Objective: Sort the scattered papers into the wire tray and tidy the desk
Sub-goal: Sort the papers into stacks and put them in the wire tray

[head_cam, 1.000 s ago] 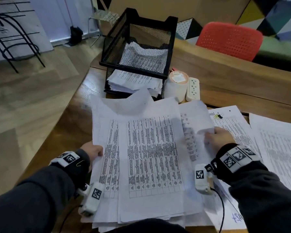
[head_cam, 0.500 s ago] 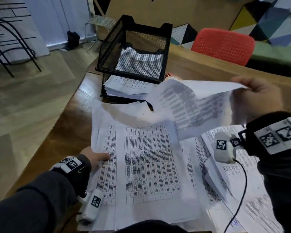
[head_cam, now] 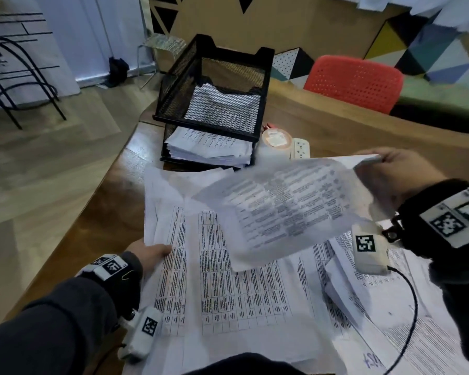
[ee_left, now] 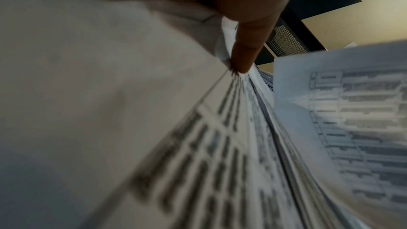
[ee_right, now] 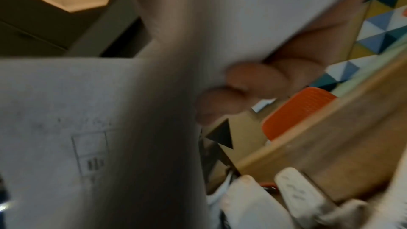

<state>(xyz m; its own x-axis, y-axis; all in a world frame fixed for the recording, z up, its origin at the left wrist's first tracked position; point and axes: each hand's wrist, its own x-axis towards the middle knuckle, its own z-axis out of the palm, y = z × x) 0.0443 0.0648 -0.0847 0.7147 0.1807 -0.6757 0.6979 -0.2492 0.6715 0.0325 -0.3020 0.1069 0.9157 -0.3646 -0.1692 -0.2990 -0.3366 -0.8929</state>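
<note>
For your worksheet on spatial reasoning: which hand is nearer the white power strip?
Right. The right hand holds a lifted sheet just beside the power strip; the left hand grips the pile farther away.

The head camera looks forward and down over the desk. Both wrist cameras sit very close among the papers, facing upward; all share them

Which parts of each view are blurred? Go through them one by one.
Head view: the lifted sheet in the right hand is motion-smeared; wire tray sharp. Left wrist view: stack of papers out of focus near the lens, left hand soft. Right wrist view: blurred throughout, sheet and fingers smeared.
</note>
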